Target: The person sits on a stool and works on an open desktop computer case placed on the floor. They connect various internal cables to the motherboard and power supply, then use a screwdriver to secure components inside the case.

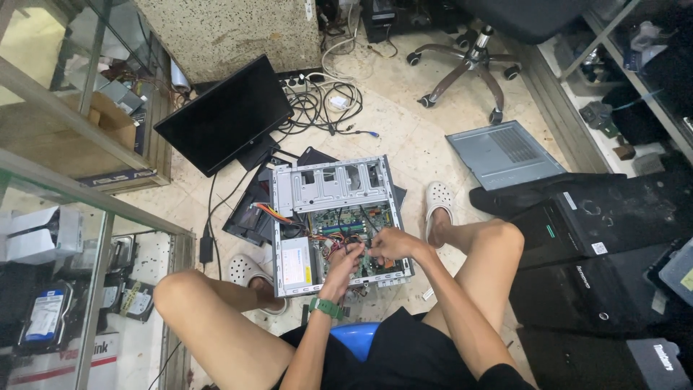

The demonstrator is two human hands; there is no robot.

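An open desktop computer case (330, 186) lies on its side on the tiled floor between my feet. Inside it I see a green motherboard (345, 222), a grey power supply (296, 266) and a bundle of coloured wires (273, 214). My left hand (344, 261), with a green watch at the wrist, reaches into the case near the wires by the power supply. My right hand (390, 244) is beside it over the motherboard's near edge, fingers curled. Both hands work at the same spot; what they pinch is too small to tell.
A black monitor (225, 115) lies at the left behind the case, with tangled cables (325, 101) beyond it. The grey side panel (504, 153) rests at the right. Black computer towers (599, 245) stand at the right, an office chair base (469, 65) farther back, glass shelves (65, 217) at the left.
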